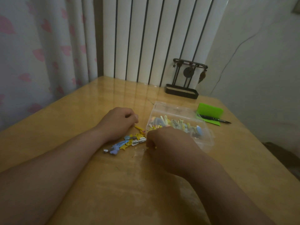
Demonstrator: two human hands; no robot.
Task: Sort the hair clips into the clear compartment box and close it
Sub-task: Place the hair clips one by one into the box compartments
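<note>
The work surface is a glossy wooden table point(113, 184). The clear compartment box point(204, 139) sits right of centre on the table, with its lid point(170, 108) open and lying back on the far side. A mixed batch of sorted clips point(178, 125) lies inside the box; the individual compartments cannot be told apart. A small pile of loose clips point(126, 142), blue, yellow and silver-white, lies on the table just left of the box, between the two hands. The left hand point(118, 122) rests on the table behind the pile with its fingers curled, and pinches one end of a yellow clip point(139, 127) whose other end points toward the pile. The right hand point(165, 140) is positioned knuckles-up at the near left corner of the box, fingers curled down to the table surface; a trace of yellow shows at the fingertips, but whether the hand holds anything cannot be told. A green card point(211, 110) lies beyond the box on the right, with a black pen point(215, 119) resting across it. A dark stand point(182, 91) with hanging ornaments is at the far table edge, in front of a white radiator point(146, 38). A curtain point(40, 46) with a pink pattern hangs at the left.
</note>
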